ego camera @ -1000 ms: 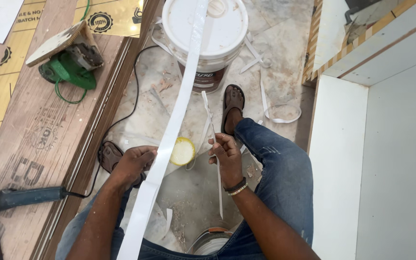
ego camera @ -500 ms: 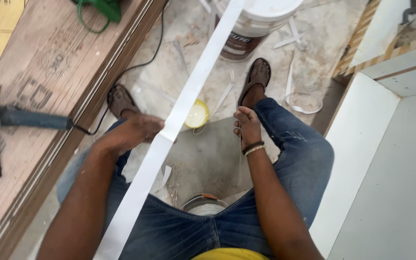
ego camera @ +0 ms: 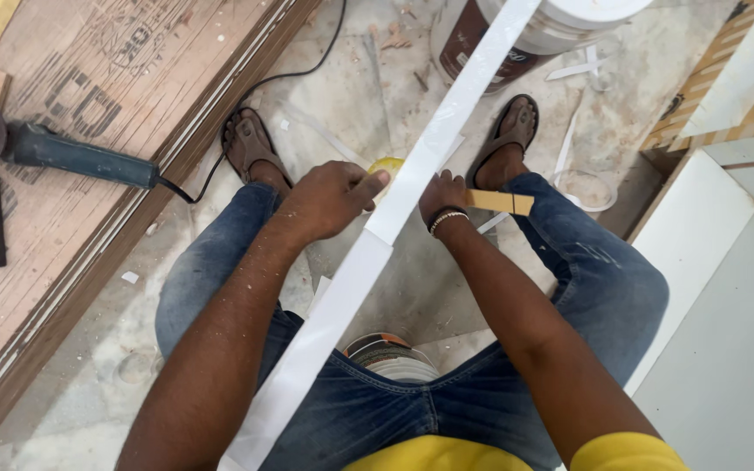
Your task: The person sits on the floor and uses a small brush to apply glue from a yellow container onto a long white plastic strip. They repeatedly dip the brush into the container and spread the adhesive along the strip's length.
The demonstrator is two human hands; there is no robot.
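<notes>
A long white edge-band strip (ego camera: 412, 187) runs diagonally from the top of the view down between my knees. My left hand (ego camera: 329, 202) pinches the strip's left edge, thumb and fingers closed on it. My right hand (ego camera: 441, 197) rests against the strip's right edge and grips a flat tan piece of wood (ego camera: 501, 202) that sticks out to the right over my knee. A small yellow lid or tin (ego camera: 383, 165) lies on the floor, partly hidden behind the strip and my left hand.
A white bucket (ego camera: 490, 44) stands beyond my sandalled feet. An angle grinder (ego camera: 54, 153) and its black cable lie on plywood sheets (ego camera: 89, 78) at the left. A white cabinet panel (ego camera: 726, 314) fills the right. A round tin (ego camera: 390, 356) sits under me. Offcuts litter the floor.
My right hand has come in from beside my knee to the strip and now shows the tan piece. The left hand slid along the strip. The view shifted toward the plywood.
</notes>
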